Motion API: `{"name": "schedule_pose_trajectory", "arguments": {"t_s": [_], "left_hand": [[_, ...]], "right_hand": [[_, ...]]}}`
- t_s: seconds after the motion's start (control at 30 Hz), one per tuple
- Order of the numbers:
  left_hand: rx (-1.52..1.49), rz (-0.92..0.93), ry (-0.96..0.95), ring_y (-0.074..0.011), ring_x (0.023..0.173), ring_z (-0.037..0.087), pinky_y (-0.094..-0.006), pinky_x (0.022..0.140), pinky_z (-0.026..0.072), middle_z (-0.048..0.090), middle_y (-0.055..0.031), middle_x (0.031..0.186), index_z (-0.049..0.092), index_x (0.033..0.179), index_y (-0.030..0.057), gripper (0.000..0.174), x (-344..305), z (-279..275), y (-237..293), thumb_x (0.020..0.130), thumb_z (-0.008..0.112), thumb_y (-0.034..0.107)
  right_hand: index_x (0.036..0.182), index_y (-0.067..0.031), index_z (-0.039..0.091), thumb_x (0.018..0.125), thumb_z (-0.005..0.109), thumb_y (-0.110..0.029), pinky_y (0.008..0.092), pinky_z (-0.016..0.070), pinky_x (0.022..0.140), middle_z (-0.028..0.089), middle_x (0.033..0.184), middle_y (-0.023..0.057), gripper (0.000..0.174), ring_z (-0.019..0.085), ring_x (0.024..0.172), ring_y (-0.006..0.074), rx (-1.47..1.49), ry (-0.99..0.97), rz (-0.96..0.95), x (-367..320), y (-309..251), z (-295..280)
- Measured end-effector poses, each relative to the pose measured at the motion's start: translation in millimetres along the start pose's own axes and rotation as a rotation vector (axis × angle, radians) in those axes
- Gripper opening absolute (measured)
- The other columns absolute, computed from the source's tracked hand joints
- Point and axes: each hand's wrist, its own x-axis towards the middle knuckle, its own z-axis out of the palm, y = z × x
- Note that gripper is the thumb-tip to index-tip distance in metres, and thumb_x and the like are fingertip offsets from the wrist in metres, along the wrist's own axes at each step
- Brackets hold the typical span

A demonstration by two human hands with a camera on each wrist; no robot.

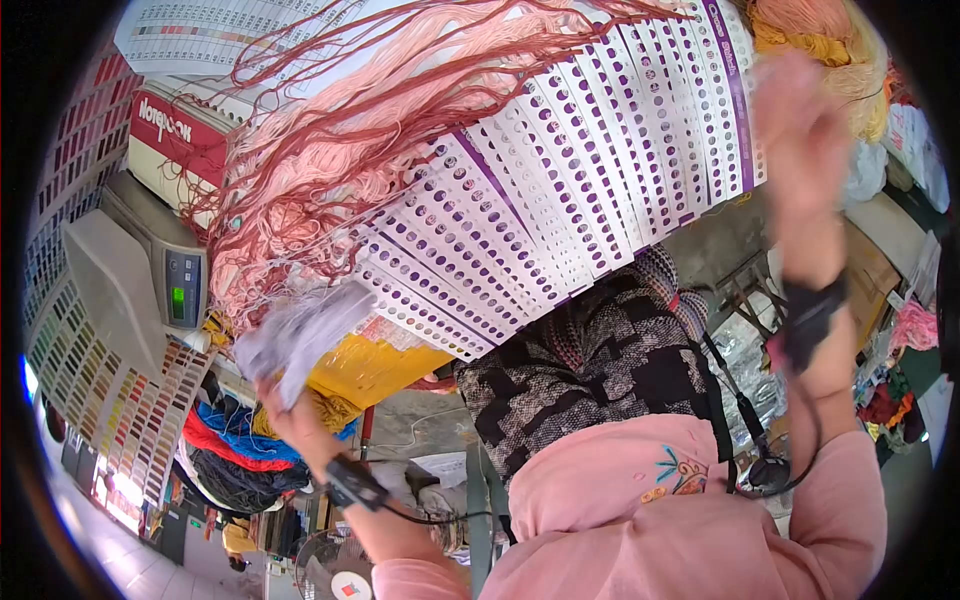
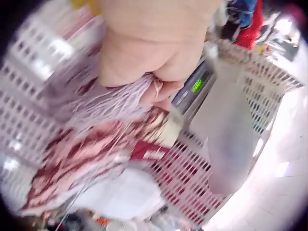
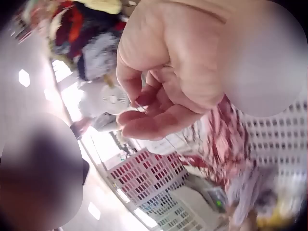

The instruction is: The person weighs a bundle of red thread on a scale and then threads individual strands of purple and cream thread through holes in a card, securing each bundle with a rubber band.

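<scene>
My left hand (image 1: pixel 292 415) grips a bundle of pale lilac thread (image 1: pixel 305 335) at the left front of the pink thread pile. In the left wrist view the thread (image 2: pixel 108 103) fans out from between the fingers. My right hand (image 1: pixel 805 130) is raised at the far right and blurred in the head view. In the right wrist view its thumb and fingers (image 3: pixel 163 122) curl together and pinch a fine pale strand (image 3: pixel 140 107). Purple-dotted white cards with rows of holes (image 1: pixel 600 130) spread between the two hands. Pink and dark red threads (image 1: pixel 400 110) lie loose across them.
A digital scale (image 1: pixel 180 270) with a lit green display stands at the left, beside a red and cream notebook box (image 1: pixel 175 140). Colour sample cards (image 1: pixel 90 360) flank it. Yellow thread hanks (image 1: pixel 810 50) lie at the top right. Coloured thread bundles (image 1: pixel 245 450) hang below on the left.
</scene>
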Motion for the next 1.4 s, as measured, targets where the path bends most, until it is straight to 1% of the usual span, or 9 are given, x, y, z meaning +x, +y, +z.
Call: {"name": "schedule_pose_trajectory", "arguments": {"t_s": [0.13,0.2,0.27,0.3,0.5,1.1,1.2,1.33,1.4], "left_hand": [[0.083,-0.157,-0.042,-0.0139,0.069,0.05,-0.0305,0.079,0.0404,0.051,-0.0041,0.079,0.048,0.098,-0.0017,0.021,-30,38,26,0.08,0.044,0.008],[-0.085,-0.44,-0.264,-0.0119,0.07,0.052,-0.0274,0.076,0.0423,0.053,-0.0049,0.083,0.046,0.104,-0.0026,0.026,-39,43,5,0.081,0.044,0.009],[0.941,-0.043,-0.559,-0.0058,0.057,0.046,-0.0177,0.051,0.0422,0.054,-0.0102,0.094,0.045,0.108,-0.0007,0.029,-108,121,-95,0.079,0.046,0.006],[0.618,-0.415,-0.44,-0.0048,0.062,0.049,-0.0162,0.051,0.0402,0.057,-0.0063,0.082,0.051,0.101,-0.002,0.023,-103,134,-127,0.079,0.047,0.005],[1.201,-0.126,-0.7,-0.0075,0.045,0.048,-0.0197,0.041,0.0357,0.057,-0.0078,0.071,0.054,0.086,-0.0044,0.017,-129,214,-235,0.077,0.053,0.01],[1.244,-0.023,-0.755,-0.0068,0.037,0.039,-0.0206,0.035,0.0276,0.048,-0.0042,0.048,0.055,0.065,-0.002,0.017,-108,204,-248,0.077,0.053,0.01],[1.058,-0.104,-0.57,-0.0038,0.038,0.037,-0.0183,0.035,0.0256,0.053,-0.0058,0.056,0.056,0.078,-0.0014,0.015,-117,209,-228,0.08,0.05,0.012],[0.073,-0.903,-0.605,-0.0002,0.037,0.03,-0.0149,0.035,0.0233,0.052,-0.0014,0.061,0.046,0.106,0.0015,0.025,-113,205,-184,0.084,0.042,0.01],[0.437,-0.824,-0.811,-0.0009,0.036,0.03,-0.015,0.035,0.0233,0.052,-0.0016,0.061,0.044,0.109,0.0018,0.028,-114,209,-196,0.083,0.045,0.012]], "right_hand": [[0.089,0.0105,0.046,0.071,0.035,-0.005,0.0336,0.0339,0.086,0.052,0.084,0.0118,0.026,0.048,0.089,0.0187,-0.9,-0.539,-0.35,-28,-199,47],[0.086,0.0076,0.049,0.071,0.041,-0.006,0.0311,0.0355,0.081,0.053,0.082,0.0094,0.021,0.049,0.084,0.0165,-1.403,-0.155,-0.699,-8,-134,35],[0.083,0.0047,0.051,0.07,0.047,-0.006,0.0285,0.0371,0.076,0.054,0.08,0.007,0.017,0.05,0.079,0.0144,-1.663,0.18,-0.528,22,-28,-13],[0.081,0.0033,0.052,0.07,0.05,-0.006,0.0273,0.038,0.073,0.055,0.079,0.0058,0.015,0.05,0.076,0.0133,-1.68,0.196,-0.386,35,16,-31],[0.072,-0.0031,0.054,0.062,0.059,-0.003,0.0304,0.0391,0.059,0.053,0.071,0.0073,0.011,0.05,0.066,0.0202,-2.229,-0.086,-0.737,61,111,-111],[0.085,-0.0072,0.055,0.056,0.059,-0.015,0.0332,0.0333,0.075,0.049,0.087,0.0055,0.03,0.048,0.082,0.0221,-2.272,-0.397,-0.74,56,119,-128],[0.081,-0.0077,0.056,0.057,0.058,-0.013,0.033,0.0337,0.073,0.049,0.085,0.0052,0.025,0.048,0.081,0.0213,-2.268,-0.353,-0.77,56,122,-125],[0.077,-0.008,0.056,0.06,0.055,-0.007,0.0332,0.0349,0.069,0.052,0.077,0.0045,0.017,0.05,0.075,0.021,-2.174,-0.342,-0.751,58,121,-130],[0.075,-0.0087,0.057,0.061,0.052,-0.002,0.0339,0.0367,0.063,0.054,0.067,0.0038,0.016,0.052,0.066,0.0223,-2.034,-0.374,-0.784,62,118,-131]]}}
